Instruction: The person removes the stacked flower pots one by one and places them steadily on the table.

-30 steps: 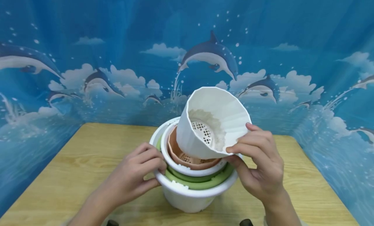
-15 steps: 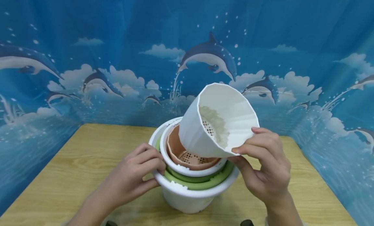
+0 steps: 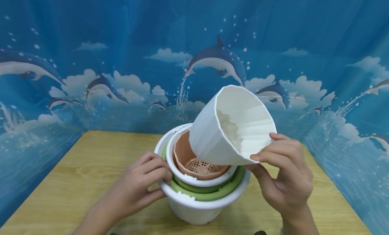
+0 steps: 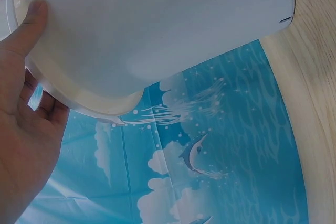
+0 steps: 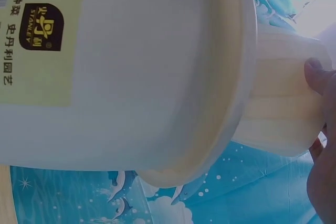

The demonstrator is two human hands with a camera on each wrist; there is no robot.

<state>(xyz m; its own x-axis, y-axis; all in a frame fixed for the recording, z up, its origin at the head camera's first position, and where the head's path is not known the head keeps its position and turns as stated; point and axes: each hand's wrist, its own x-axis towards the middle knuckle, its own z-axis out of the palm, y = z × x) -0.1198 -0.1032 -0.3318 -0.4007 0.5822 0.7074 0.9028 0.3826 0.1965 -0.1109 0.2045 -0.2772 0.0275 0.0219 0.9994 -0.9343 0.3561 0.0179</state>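
Note:
In the head view my right hand (image 3: 285, 172) pinches the rim of a white faceted flowerpot (image 3: 206, 133). The pot tilts with its mouth toward the right, and a dirt stain shows inside. Its lower end overlaps a brown flowerpot (image 3: 181, 145) with a perforated bottom. That brown pot sits inside a white-rimmed pot (image 3: 194, 180), which nests in a green pot (image 3: 209, 196) and a large white pot (image 3: 194, 211). My left hand (image 3: 147, 177) grips the large pot's left rim; in the left wrist view the thumb (image 4: 34, 22) lies against its outer wall.
The stack stands upright on a wood-grain table (image 3: 91, 171). Behind and beside the table hangs a blue curtain (image 3: 136, 35) printed with dolphins. A yellow-green label (image 5: 47, 66) covers part of the large pot's side.
My right hand has moved right with the white faceted flowerpot, tilting it further, so more of the brown pot's inside shows. My left hand has stayed on the large pot's rim.

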